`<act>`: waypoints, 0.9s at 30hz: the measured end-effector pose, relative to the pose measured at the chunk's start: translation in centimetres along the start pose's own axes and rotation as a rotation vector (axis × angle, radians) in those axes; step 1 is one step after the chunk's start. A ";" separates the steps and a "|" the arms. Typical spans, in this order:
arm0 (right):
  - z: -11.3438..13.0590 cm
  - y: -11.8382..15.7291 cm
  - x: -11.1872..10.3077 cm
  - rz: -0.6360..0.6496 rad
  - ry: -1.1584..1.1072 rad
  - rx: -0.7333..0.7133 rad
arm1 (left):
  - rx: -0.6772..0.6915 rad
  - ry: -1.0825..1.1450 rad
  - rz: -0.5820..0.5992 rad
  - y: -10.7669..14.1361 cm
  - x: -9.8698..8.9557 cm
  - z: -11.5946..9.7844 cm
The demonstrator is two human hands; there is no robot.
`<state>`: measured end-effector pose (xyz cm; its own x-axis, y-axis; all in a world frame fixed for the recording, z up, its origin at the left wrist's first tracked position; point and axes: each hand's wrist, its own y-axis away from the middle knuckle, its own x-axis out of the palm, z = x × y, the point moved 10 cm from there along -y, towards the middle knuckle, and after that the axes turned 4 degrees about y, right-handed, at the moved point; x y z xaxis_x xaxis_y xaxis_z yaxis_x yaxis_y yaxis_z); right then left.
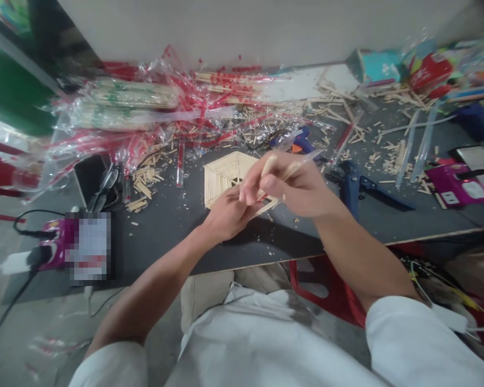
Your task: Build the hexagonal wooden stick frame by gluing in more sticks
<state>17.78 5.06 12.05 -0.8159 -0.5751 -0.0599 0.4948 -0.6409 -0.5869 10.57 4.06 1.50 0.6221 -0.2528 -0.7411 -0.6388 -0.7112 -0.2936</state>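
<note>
A hexagonal wooden-stick frame (pixel 218 180), built from pale sticks in rings around a small gap, lies on the dark table. My left hand (pixel 228 215) is closed on its near side, with fingers over the sticks and partly hidden beneath my other hand. Above the right part of the frame, my right hand (pixel 296 185) is closed around pale wooden sticks (pixel 269 164) that poke out between its fingers. The fingertips of both hands meet near the frame's middle. Behind my right hand lies a blue glue gun (pixel 302 141) with an orange part.
Clear-wrapped bundles of sticks (pixel 133 97) and red plastic packaging crowd the back left. Loose stick pieces (pixel 145 180) are scattered about. A dark blue cutter-like tool (pixel 350 188) lies right of my hand. Phone and glasses (pixel 105 185) sit left; purple power strips (pixel 457 185) occupy both sides.
</note>
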 end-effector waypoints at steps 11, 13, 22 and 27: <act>-0.8 -0.1 0.3 -0.214 -0.018 0.173 | 0.075 -0.031 -0.010 -0.4 -0.2 -0.9; -1.5 0.1 0.0 -0.257 -0.010 0.169 | 0.107 -0.063 -0.039 -0.2 -0.2 -0.8; -4.2 1.3 1.0 -0.235 0.050 0.222 | 0.161 -0.047 -0.040 0.0 0.3 -0.5; -6.4 1.7 1.8 -0.212 0.108 0.318 | 0.058 -0.076 0.030 -0.1 1.1 1.3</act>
<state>15.20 6.17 5.73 -0.9282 -0.3674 -0.0584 0.3663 -0.8749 -0.3167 10.78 4.70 -0.05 0.5677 -0.2217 -0.7928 -0.6832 -0.6642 -0.3034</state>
